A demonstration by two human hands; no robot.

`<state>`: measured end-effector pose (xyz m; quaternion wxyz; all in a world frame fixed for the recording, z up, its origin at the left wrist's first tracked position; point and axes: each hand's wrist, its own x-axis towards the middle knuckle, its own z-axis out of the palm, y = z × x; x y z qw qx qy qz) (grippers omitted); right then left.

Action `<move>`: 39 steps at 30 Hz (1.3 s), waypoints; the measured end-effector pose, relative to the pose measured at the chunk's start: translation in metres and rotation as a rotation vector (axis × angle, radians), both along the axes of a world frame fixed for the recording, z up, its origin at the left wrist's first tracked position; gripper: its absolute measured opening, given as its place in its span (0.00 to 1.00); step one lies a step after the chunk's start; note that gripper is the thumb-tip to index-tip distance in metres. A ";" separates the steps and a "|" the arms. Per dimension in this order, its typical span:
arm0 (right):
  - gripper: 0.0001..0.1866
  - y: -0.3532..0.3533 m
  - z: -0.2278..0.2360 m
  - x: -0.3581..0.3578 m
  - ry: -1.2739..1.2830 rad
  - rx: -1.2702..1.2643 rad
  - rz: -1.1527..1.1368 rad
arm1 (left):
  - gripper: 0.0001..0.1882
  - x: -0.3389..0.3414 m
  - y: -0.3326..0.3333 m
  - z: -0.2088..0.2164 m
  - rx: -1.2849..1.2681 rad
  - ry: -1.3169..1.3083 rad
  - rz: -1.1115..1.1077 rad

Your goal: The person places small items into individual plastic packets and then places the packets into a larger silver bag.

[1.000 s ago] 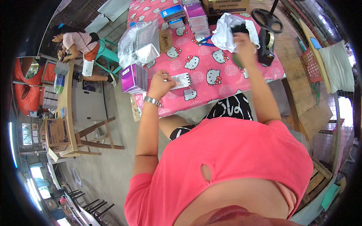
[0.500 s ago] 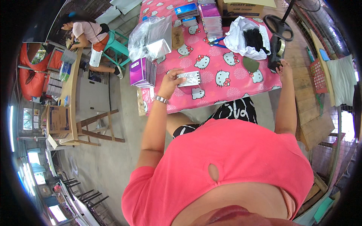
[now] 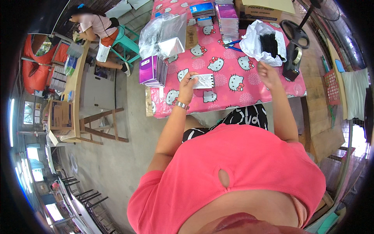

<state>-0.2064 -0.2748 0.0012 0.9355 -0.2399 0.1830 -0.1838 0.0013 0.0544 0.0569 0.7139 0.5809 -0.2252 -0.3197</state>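
My left hand [image 3: 187, 86], with a metal watch on its wrist, grips a small spiral notebook pack [image 3: 203, 81] in clear shiny wrapping. The pack's black binding edge points right, and it is held over the near part of the pink table. To the right, my right hand [image 3: 269, 75] is raised with fingers pinched together; anything between them is too small to make out. Just beyond that hand lies an open white bag [image 3: 251, 37] holding black spiral coils [image 3: 269, 46]. A black tape dispenser [image 3: 291, 66] with a tape roll stands right of the hand.
Purple notebooks [image 3: 154, 71] are stacked at the table's left edge, beside clear plastic sleeves [image 3: 165, 35]. Blue-handled pliers [image 3: 233, 46] lie mid-table. More notebooks [image 3: 227, 19] and a cardboard box [image 3: 257, 13] stand farther back. At far left, another person [image 3: 93, 26] works at a bench.
My right hand has moved left, away from the tape dispenser, to near the white bag. My left hand still holds the notebook pack. The view has shifted slightly.
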 end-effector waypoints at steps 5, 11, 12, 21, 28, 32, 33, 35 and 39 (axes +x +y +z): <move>0.16 0.110 0.130 0.127 0.230 -1.291 0.632 | 0.08 0.001 0.003 -0.006 0.026 -0.074 0.026; 0.27 0.123 0.112 0.218 0.149 -2.108 1.121 | 0.08 0.005 -0.002 -0.014 0.064 -0.169 0.045; 0.27 0.124 0.111 0.222 0.138 -2.112 1.126 | 0.08 0.003 -0.002 -0.013 0.049 -0.134 0.054; 0.19 0.121 0.018 0.153 0.534 -0.953 1.215 | 0.08 0.006 0.002 -0.013 -0.021 -0.324 0.005; 0.37 0.175 0.014 0.071 0.181 -1.539 0.266 | 0.14 0.000 -0.001 -0.021 -0.202 -0.057 0.166; 0.45 0.155 0.029 0.107 0.179 -1.171 0.330 | 0.17 0.009 -0.015 -0.013 -0.200 -0.062 0.349; 0.44 0.146 0.044 0.115 0.214 -1.333 0.222 | 0.19 0.005 -0.015 0.002 -0.177 -0.060 0.332; 0.41 0.131 0.087 0.134 0.188 -1.538 -0.008 | 0.17 0.002 -0.005 0.008 -0.138 -0.164 0.390; 0.37 0.077 0.158 0.180 0.150 -1.349 -0.418 | 0.14 -0.004 0.027 -0.011 0.033 -0.376 0.487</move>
